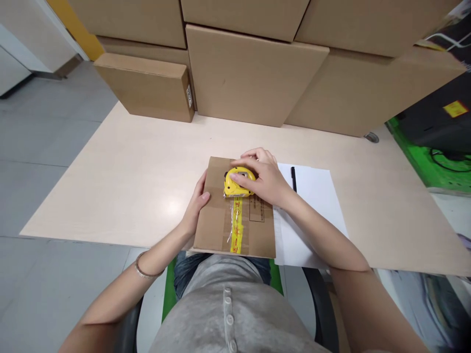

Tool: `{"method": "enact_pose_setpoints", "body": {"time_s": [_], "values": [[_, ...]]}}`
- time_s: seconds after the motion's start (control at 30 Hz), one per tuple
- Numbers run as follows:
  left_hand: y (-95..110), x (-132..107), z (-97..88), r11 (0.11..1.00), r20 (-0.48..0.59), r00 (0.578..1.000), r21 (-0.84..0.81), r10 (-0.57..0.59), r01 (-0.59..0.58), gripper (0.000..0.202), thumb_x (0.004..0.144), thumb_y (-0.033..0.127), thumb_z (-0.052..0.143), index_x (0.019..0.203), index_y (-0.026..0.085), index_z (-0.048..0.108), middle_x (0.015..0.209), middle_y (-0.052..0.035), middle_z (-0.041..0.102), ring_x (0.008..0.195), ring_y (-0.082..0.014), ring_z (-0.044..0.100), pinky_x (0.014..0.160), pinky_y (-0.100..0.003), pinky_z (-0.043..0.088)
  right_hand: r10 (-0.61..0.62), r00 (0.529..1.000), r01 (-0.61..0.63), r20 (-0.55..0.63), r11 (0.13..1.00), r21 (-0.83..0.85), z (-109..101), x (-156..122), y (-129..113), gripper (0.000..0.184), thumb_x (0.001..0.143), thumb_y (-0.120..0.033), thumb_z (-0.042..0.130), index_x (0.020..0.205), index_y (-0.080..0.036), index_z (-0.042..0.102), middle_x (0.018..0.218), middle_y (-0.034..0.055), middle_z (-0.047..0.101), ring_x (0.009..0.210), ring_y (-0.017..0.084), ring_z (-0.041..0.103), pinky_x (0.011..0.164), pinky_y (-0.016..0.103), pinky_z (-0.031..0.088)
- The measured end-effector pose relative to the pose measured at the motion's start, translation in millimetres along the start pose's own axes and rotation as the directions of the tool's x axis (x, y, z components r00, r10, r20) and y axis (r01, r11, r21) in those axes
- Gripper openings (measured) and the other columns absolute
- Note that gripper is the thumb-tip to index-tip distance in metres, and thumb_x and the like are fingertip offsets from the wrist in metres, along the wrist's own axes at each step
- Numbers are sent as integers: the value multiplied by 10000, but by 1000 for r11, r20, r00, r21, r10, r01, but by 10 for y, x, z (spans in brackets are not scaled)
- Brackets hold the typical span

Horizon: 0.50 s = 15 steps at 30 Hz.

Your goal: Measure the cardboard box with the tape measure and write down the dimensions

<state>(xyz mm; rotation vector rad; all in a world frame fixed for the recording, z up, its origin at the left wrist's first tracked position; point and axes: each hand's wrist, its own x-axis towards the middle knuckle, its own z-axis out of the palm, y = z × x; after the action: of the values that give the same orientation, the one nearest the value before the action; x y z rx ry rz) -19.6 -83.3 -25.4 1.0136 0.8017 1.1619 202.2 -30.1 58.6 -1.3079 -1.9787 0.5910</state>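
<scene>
tape measure [234, 188] on carton [213, 223] | pen [293, 178] on paper [317, 201], right of carton

No wording is sharp enough to read. Between the left hand [196, 206] and the right hand [265, 177], shiny yellow tape [237, 234] with red characters and a circled mark runs along a flat brown cardboard package [212, 223]. Just below the right hand, a black rectangular frame of small print [256, 211] marks the package. Beyond the left hand, a white label [189, 96] sits on a long brown cardboard box's [156, 95] end.
</scene>
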Motion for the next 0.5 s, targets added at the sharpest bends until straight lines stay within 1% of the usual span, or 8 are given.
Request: {"method": "enact_pose_setpoints", "body": {"time_s": [0.1,0.13,0.17,0.2,0.27,0.37,0.43,0.5], "values": [[-8,9,-23,1000,-2,1000,16,2,-1,673,979,577,602,1595,336,474,1751,-20,416,1657,-338,321,1341,-528,331,112,989,-110,-100,994,25,-270,-31,189,466,921,-652,657,1180,-265,690,1221,95,683,1056,262,651,963,462,528],[-6,10,-26,1000,-2,1000,17,-3,3,676,976,581,606,1593,336,475,1746,-22,423,1657,-341,318,1335,-528,342,182,975,-182,-126,983,12,-402,-70,274,410,978,-633,566,1126,-262,661,1132,81,702,974,242,659,883,424,545],[-3,8,-26,1000,-1,1000,11,-11,11,685,968,584,615,1591,334,478,1740,-25,430,1655,-345,318,1331,-529,347,301,949,-311,-93,943,-117,-540,-124,367,395,1021,-622,471,1017,-262,632,966,60,699,871,233,652,805,400,543],[1,4,-23,1000,1,1000,-3,-23,23,695,959,589,625,1589,333,480,1733,-27,439,1649,-352,325,1327,-532,351,441,897,-425,-22,850,-312,-669,-192,463,414,1050,-603,390,929,-269,602,873,44,685,829,235,648,790,403,537],[12,-11,-10,997,6,999,-45,-54,55,716,943,597,641,1589,337,475,1725,-26,448,1629,-368,354,1317,-544,360,612,791,-526,20,696,-489,-854,-357,647,414,983,-554,526,701,-252,540,705,68,630,735,282,626,753,465,509],[25,-38,16,991,23,995,-82,-100,101,718,953,590,635,1607,362,445,1738,-8,429,1614,-380,374,1307,-558,369,761,646,-580,56,537,-612,-891,-602,857,497,937,-522,578,537,-248,467,604,104,588,667,317,633,722,494,490],[26,-51,29,992,37,994,-67,-102,104,709,976,573,625,1626,371,426,1758,7,399,1640,-368,334,1335,-549,328,785,613,-585,88,527,-617,-823,-723,946,511,960,-490,540,519,-240,476,625,127,617,664,313,641,716,472,481],[21,-56,36,996,48,996,-35,-81,83,712,988,576,622,1638,366,422,1772,12,377,1665,-353,286,1368,-534,270,779,614,-586,129,560,-586,-779,-803,1008,514,978,-470,512,523,-233,489,661,132,640,668,291,627,709,437,464]]}}
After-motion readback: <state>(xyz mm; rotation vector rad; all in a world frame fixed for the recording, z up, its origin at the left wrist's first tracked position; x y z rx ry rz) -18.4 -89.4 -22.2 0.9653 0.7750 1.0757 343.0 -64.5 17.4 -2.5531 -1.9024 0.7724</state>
